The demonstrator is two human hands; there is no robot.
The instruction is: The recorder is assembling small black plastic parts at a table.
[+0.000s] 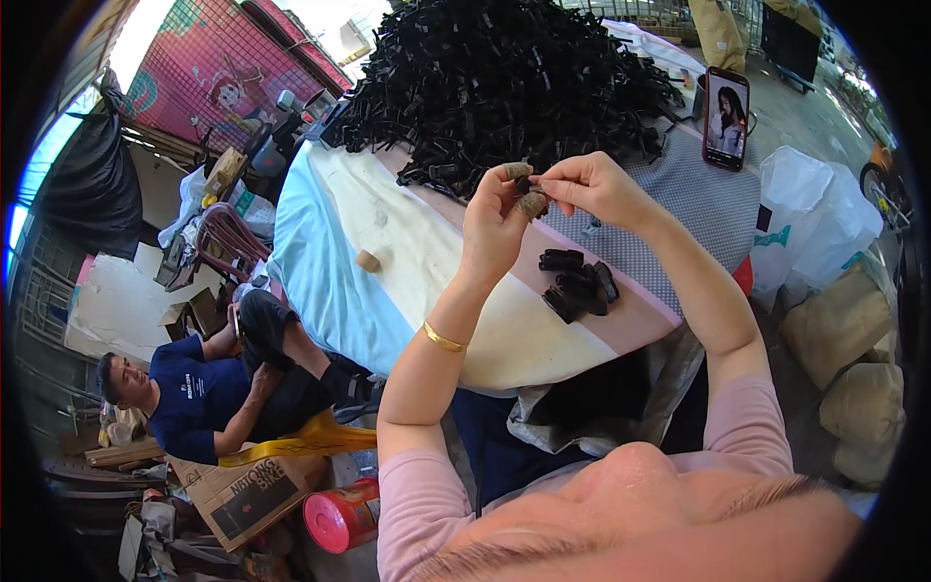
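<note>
The small black plastic piece [524,183] sits right between my two hands, pinched at the meeting point of my fingertips, raised above the table and in front of the big heap. It is dark, short and stubby; most of it is hidden by my fingers, so I cannot tell its exact shape. My left hand [497,221] holds it from the left side, with thumb and forefinger closed narrowly on it; both of those fingertips wear brownish finger covers [532,204]. My right hand [593,184] comes in from the right, its thumb and forefinger tips pressed together on the same piece, the other fingers curled loosely. A gold bangle [443,339] rings my left wrist.

Just below my hands, on the table's cloth [417,252], lies a small cluster of finished black pieces [579,284], touching one another. Beyond my hands rises a large pile of black plastic strips [495,78], covering the far part of the table. A small tan cylinder [368,260] lies alone on the cloth to the left. A phone [725,118] stands upright at the far right of the table. To my left, beside the table, a person in a dark blue shirt [199,393] sits low.
</note>
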